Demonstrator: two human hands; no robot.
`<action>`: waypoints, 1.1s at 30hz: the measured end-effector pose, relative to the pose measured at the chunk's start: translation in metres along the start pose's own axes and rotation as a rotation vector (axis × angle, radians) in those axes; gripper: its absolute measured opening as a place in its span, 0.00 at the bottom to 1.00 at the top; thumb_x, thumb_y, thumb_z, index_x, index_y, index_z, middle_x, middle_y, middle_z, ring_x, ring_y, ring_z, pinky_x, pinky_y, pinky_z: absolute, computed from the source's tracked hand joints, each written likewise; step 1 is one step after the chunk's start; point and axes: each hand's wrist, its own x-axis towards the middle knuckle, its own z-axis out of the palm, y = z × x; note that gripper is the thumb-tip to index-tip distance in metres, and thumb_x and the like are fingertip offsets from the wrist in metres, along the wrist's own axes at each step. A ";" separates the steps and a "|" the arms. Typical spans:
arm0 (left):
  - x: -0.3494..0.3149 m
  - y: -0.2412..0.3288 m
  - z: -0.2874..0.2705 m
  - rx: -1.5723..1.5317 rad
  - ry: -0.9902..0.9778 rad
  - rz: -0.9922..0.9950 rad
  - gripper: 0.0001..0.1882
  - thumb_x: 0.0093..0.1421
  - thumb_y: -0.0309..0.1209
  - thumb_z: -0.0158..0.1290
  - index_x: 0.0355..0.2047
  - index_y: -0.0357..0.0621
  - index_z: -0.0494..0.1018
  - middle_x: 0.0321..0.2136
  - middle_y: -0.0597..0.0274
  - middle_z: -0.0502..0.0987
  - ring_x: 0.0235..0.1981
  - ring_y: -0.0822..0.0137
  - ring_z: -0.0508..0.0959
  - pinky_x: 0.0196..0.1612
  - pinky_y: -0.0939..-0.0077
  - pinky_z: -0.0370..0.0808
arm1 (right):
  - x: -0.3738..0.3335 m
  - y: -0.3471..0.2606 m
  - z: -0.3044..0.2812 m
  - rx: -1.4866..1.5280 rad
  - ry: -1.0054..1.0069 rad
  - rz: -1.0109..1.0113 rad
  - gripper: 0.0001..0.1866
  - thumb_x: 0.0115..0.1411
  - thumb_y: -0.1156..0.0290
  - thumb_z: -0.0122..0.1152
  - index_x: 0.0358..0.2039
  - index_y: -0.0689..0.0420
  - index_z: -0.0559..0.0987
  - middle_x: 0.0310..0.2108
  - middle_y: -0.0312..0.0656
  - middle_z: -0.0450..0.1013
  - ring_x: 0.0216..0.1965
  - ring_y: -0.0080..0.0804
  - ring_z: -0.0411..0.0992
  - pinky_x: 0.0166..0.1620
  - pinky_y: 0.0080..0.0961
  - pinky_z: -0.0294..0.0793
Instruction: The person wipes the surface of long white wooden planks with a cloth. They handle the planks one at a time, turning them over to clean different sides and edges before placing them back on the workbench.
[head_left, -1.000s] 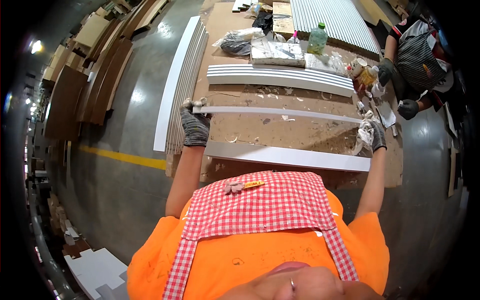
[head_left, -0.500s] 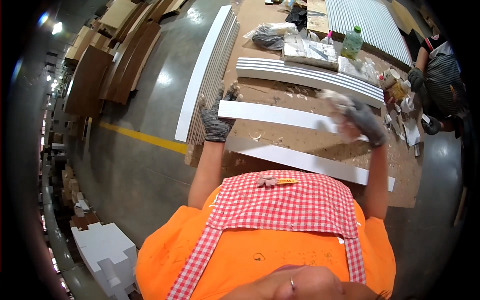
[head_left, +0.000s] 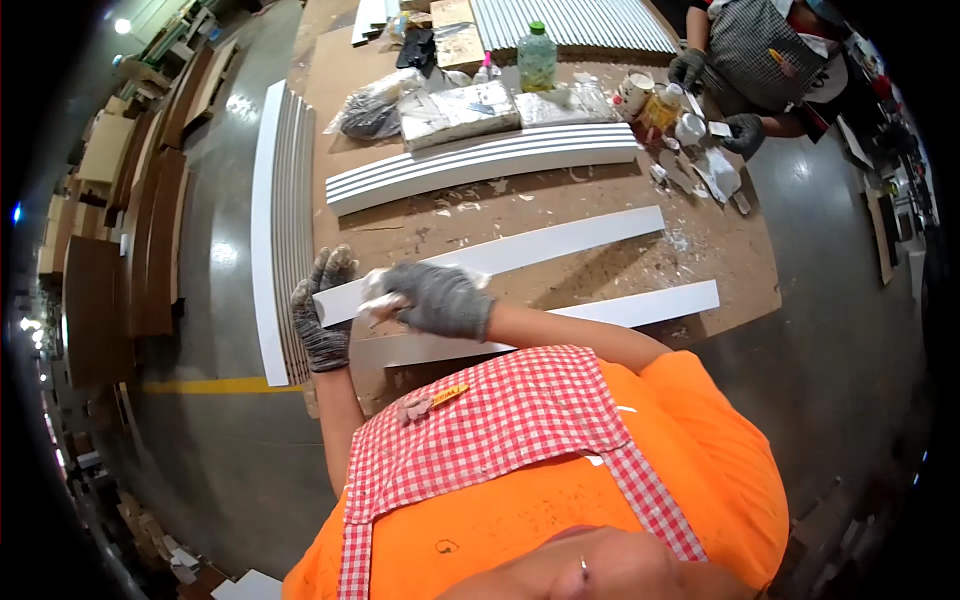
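Note:
My left hand (head_left: pixel 325 310), in a grey knit glove, holds the left end of a long white strip (head_left: pixel 570 237). The strip's end lies across its palm, with fingers and thumb showing past it. My right hand (head_left: pixel 440 300), gloved the same way, is closed round a crumpled whitish cloth (head_left: pixel 376 300) over the strip, close to that left end. Nearer to me a second white strip (head_left: pixel 665 301) lies along the table's front edge, partly hidden by my right forearm.
Stacked white strips stand at the left (head_left: pixel 268 230) and across the middle (head_left: pixel 480 172) of the brown worktable (head_left: pixel 720 270). Behind are wrapped blocks (head_left: pixel 460 115), a plastic bag (head_left: pixel 375 105) and a green-capped bottle (head_left: pixel 537 60). A co-worker's gloved hands (head_left: pixel 742 135) are at the right beside jars and scraps.
My right hand has swept the cloth leftward along the strip, from near its right end to near my left hand. The view has turned and shifted right.

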 end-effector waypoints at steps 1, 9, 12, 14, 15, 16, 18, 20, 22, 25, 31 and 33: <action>0.003 -0.001 0.000 0.062 -0.025 0.011 0.31 0.57 0.31 0.45 0.61 0.33 0.57 0.59 0.41 0.61 0.62 0.52 0.60 0.68 0.58 0.49 | -0.015 0.015 -0.011 -0.018 0.182 -0.101 0.12 0.59 0.61 0.57 0.36 0.56 0.77 0.37 0.48 0.74 0.36 0.48 0.73 0.44 0.37 0.73; 0.003 0.010 -0.008 0.173 -0.135 0.061 0.35 0.45 0.19 0.44 0.59 0.32 0.59 0.59 0.37 0.60 0.61 0.51 0.62 0.68 0.56 0.50 | -0.174 0.161 -0.202 0.513 0.254 0.748 0.08 0.61 0.66 0.49 0.36 0.54 0.75 0.28 0.31 0.71 0.22 0.16 0.66 0.22 0.17 0.69; 0.009 0.012 0.001 0.234 -0.071 0.010 0.34 0.47 0.20 0.44 0.59 0.33 0.59 0.59 0.37 0.61 0.61 0.50 0.61 0.67 0.57 0.52 | -0.242 0.253 -0.264 -0.306 0.292 0.807 0.12 0.60 0.63 0.49 0.35 0.55 0.78 0.33 0.41 0.75 0.28 0.32 0.70 0.31 0.29 0.70; 0.003 0.012 0.004 0.310 -0.061 0.028 0.33 0.49 0.21 0.44 0.59 0.33 0.59 0.58 0.39 0.63 0.61 0.49 0.62 0.66 0.59 0.55 | -0.247 0.275 -0.283 -0.837 0.151 0.694 0.16 0.58 0.59 0.53 0.39 0.56 0.78 0.43 0.50 0.75 0.49 0.46 0.70 0.52 0.38 0.67; 0.010 0.011 0.009 0.282 -0.102 -0.015 0.32 0.51 0.22 0.45 0.59 0.32 0.59 0.56 0.40 0.65 0.59 0.51 0.64 0.65 0.61 0.57 | -0.262 0.293 -0.290 -0.924 0.220 0.736 0.14 0.58 0.61 0.51 0.37 0.57 0.79 0.41 0.52 0.74 0.45 0.49 0.71 0.50 0.39 0.69; 0.007 0.011 0.013 0.285 -0.072 -0.026 0.30 0.55 0.27 0.44 0.59 0.32 0.59 0.56 0.41 0.65 0.58 0.53 0.65 0.64 0.62 0.58 | -0.243 0.289 -0.284 -1.013 0.123 0.849 0.14 0.59 0.62 0.50 0.36 0.57 0.79 0.40 0.53 0.74 0.44 0.50 0.72 0.48 0.40 0.70; 0.000 0.010 0.014 0.324 0.016 -0.008 0.28 0.62 0.38 0.40 0.59 0.33 0.58 0.57 0.43 0.65 0.58 0.56 0.65 0.63 0.64 0.59 | -0.192 0.239 -0.257 -1.026 0.018 0.935 0.12 0.58 0.65 0.48 0.31 0.57 0.78 0.36 0.55 0.74 0.39 0.51 0.73 0.43 0.42 0.71; -0.006 0.014 0.004 0.290 0.086 -0.026 0.35 0.66 0.53 0.31 0.60 0.35 0.57 0.60 0.44 0.61 0.59 0.57 0.65 0.64 0.66 0.58 | -0.139 0.146 -0.213 -0.889 0.006 0.827 0.12 0.57 0.64 0.49 0.31 0.56 0.79 0.34 0.54 0.75 0.38 0.51 0.73 0.42 0.41 0.72; 0.002 0.012 0.018 0.082 0.027 -0.065 0.37 0.65 0.55 0.32 0.62 0.35 0.53 0.62 0.43 0.57 0.60 0.54 0.62 0.65 0.64 0.55 | -0.132 0.186 -0.183 -0.832 -0.045 0.603 0.11 0.56 0.63 0.52 0.32 0.54 0.80 0.32 0.50 0.76 0.37 0.48 0.74 0.42 0.37 0.73; -0.002 0.015 0.020 0.031 0.017 -0.058 0.39 0.64 0.56 0.33 0.63 0.36 0.51 0.63 0.44 0.55 0.63 0.52 0.57 0.65 0.60 0.52 | -0.071 0.116 -0.097 -0.468 0.175 0.388 0.19 0.57 0.52 0.55 0.37 0.55 0.77 0.34 0.51 0.74 0.37 0.47 0.74 0.42 0.38 0.73; 0.001 0.019 -0.006 -1.043 -0.073 -0.273 0.38 0.63 0.57 0.32 0.63 0.39 0.54 0.63 0.44 0.54 0.63 0.56 0.57 0.63 0.60 0.55 | 0.044 0.001 0.017 -0.339 0.106 0.082 0.16 0.55 0.58 0.57 0.28 0.60 0.76 0.31 0.52 0.72 0.35 0.47 0.72 0.38 0.39 0.73; 0.003 0.019 -0.013 -0.733 -0.166 -0.233 0.38 0.63 0.57 0.31 0.63 0.39 0.54 0.63 0.42 0.55 0.62 0.55 0.59 0.63 0.59 0.55 | 0.064 -0.014 0.044 -0.398 0.211 -0.337 0.10 0.51 0.65 0.55 0.26 0.59 0.77 0.28 0.51 0.73 0.34 0.46 0.73 0.38 0.38 0.74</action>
